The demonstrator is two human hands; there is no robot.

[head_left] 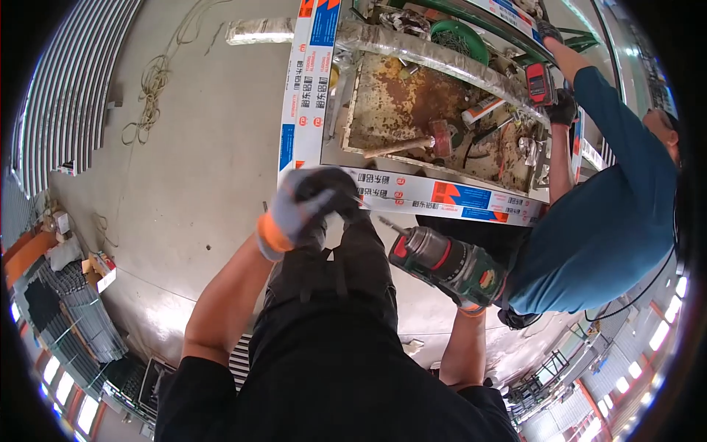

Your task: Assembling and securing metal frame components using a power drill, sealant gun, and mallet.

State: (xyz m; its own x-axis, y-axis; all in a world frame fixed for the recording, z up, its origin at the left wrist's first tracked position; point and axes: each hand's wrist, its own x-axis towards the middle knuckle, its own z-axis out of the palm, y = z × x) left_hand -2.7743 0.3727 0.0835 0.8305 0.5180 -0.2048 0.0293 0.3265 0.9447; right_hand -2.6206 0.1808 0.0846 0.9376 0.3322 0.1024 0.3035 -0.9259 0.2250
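Note:
In a grey and black glove with an orange cuff, my left hand [313,199] is curled at the near left corner of a rectangular frame [434,195] wrapped in white printed film. Something thin and pale pokes out by its fingertips, but blur hides what it is. My right hand [471,306], also gloved, grips a green and black power drill [456,265] from below. The drill's bit points up and left, toward the frame's near bar and apart from it. The body of the drill covers most of that hand's fingers.
A co-worker in a blue shirt [596,236] holds a red cordless tool [540,85] at the frame's right side. Inside the frame's outline, a stained tray [398,81] carries a mallet [442,138], a tube [482,110] and a green bowl [475,48]. Rope [151,92] lies on the left floor.

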